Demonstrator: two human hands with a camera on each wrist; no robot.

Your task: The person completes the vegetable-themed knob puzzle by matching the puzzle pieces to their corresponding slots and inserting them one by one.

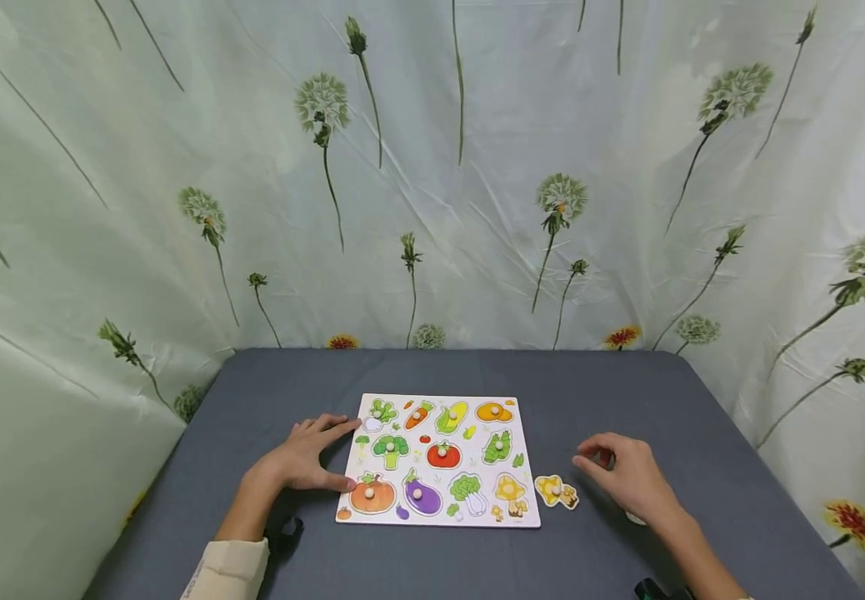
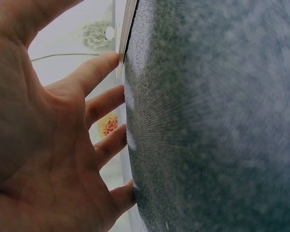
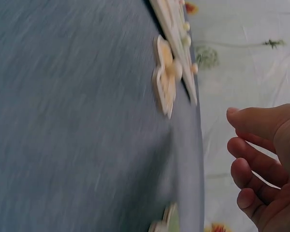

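Observation:
A white vegetable puzzle board [image 1: 432, 527] lies flat on the table, with several knobbed pieces in it, among them a tomato [image 1: 443, 455] and an eggplant [image 1: 422, 497]. My left hand [image 1: 305, 457] has its fingers spread, thumb and index fingertip at the board's left edge. Just off the lower right corner lies a loose yellow mushroom piece [image 1: 556, 492], its knob showing clearly in the right wrist view. My right hand [image 1: 627, 475] hovers to the right of that piece, fingers loosely bent and holding nothing. Another loose piece [image 3: 172, 221], partly green, is mostly hidden under the right forearm in the head view.
The grey cloth-covered table [image 1: 432, 562] ends at the back against a hanging curtain [image 1: 432, 183] printed with dandelions. Black wrist straps [image 1: 286, 533] show on the forearms.

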